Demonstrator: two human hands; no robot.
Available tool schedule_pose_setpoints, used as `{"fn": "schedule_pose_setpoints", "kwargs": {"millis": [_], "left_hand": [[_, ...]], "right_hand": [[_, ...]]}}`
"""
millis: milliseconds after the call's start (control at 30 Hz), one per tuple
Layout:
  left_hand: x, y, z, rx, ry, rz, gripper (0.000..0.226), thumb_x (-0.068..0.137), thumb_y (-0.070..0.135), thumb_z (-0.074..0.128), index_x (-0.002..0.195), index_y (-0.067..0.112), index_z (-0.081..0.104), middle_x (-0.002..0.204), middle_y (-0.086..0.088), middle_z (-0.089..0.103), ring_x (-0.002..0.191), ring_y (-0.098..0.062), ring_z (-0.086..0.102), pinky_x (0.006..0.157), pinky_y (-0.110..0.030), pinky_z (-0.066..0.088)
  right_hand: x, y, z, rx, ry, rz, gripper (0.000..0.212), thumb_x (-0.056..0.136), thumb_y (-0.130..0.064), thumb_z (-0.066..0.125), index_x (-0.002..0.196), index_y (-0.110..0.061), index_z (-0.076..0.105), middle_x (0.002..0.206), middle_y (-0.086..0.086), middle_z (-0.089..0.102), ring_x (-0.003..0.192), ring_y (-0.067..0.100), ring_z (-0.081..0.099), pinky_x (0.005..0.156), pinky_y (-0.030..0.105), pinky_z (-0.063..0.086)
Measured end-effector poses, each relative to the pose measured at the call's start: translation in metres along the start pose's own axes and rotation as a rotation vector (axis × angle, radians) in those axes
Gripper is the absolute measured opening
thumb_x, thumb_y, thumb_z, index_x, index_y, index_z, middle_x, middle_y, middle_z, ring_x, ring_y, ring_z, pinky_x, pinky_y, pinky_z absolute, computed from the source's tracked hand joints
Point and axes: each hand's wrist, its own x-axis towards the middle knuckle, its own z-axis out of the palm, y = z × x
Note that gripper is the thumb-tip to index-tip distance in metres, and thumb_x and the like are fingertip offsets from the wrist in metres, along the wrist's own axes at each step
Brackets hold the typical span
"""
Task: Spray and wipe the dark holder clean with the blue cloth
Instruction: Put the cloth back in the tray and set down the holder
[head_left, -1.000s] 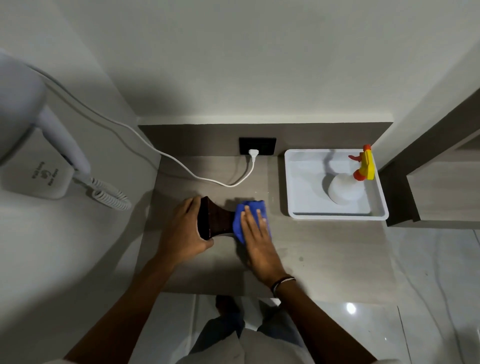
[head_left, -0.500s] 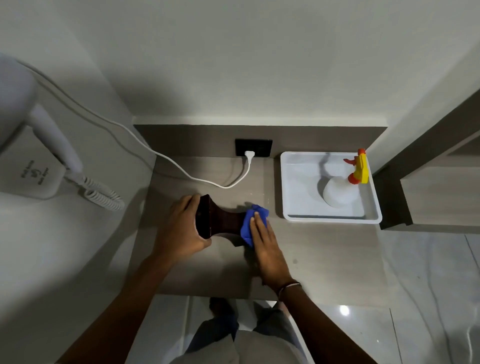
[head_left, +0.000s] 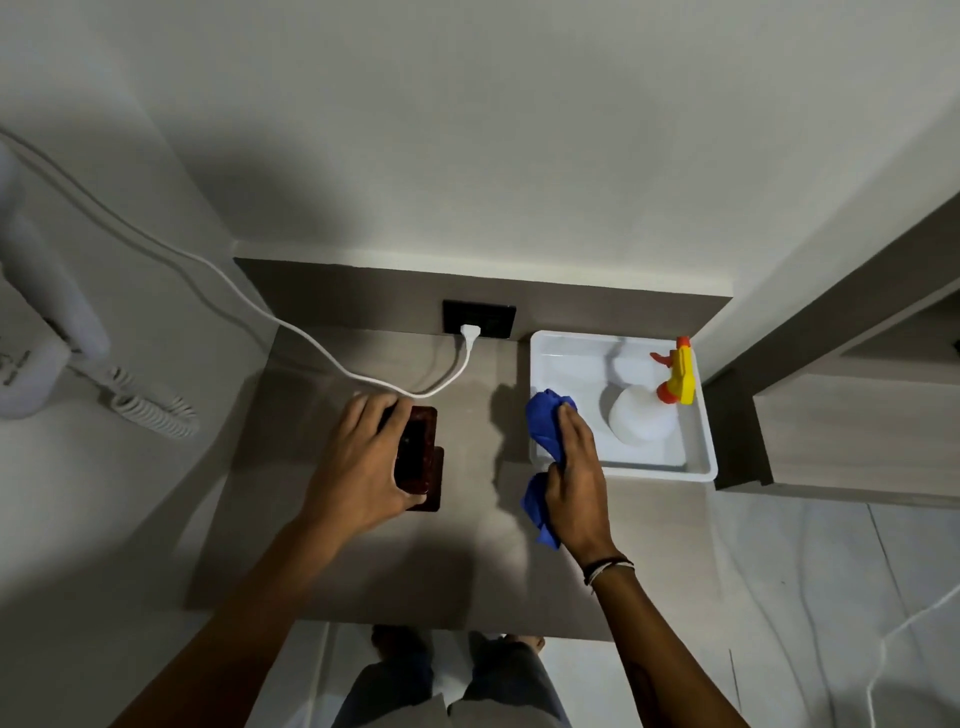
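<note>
A: Left hand (head_left: 363, 462) wrapped over the holder (head_left: 420, 457), fingers curled round its far side, thumb at the near end. Holder sits on the counter (head_left: 467, 561), left of centre, under that palm.

B: Right hand (head_left: 574, 478)?

A: Closed on the cloth (head_left: 545, 421), bunched, one tail hanging below the palm. It hovers over the near-left corner of the tray (head_left: 696, 467), well apart from the holder. Spray bottle (head_left: 641, 415) stands in the tray, just beside the cloth.

B: So which step?

A: Likely a break in wiping; either a re-spray or parking the cloth. Can't tell which.

B: Advice if wiping goes on?

A: Keep the left grip firm so the holder doesn't skid. Fold the cloth to a fresh face and work along the length. Then turn the holder to reach what the palm covers. Mind the white cord (head_left: 311, 338) behind it.
</note>
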Motion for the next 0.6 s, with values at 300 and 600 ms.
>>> {"fn": "schedule_pose_setpoints", "kwargs": {"millis": [300,600], "left_hand": [[0.001,-0.007,0.018,0.017,0.04,0.019,0.123,0.05,0.073,0.088,0.148,0.01,0.049,0.141,-0.011,0.049,0.135,-0.04,0.046,0.124,-0.058,0.033],[-0.001,-0.002,0.024,0.041,0.149,0.043,0.12,0.077,0.094,0.056,0.151,0.0,0.051,0.141,-0.02,0.057,0.135,-0.043,0.051,0.125,-0.06,0.028]], "right_hand": [[0.094,0.006,-0.023,-0.364,-0.074,-0.079,0.083,0.096,0.014,0.059,0.169,-0.005,0.023,0.176,0.014,0.026,0.162,0.035,0.031,0.133,0.044,0.031],[0.115,0.036,0.023,-0.915,-0.549,-0.031,0.095,0.107,-0.035,0.051,0.167,0.005,-0.011,0.176,0.027,-0.018,0.164,0.051,-0.013,0.136,0.055,0.001]]}}
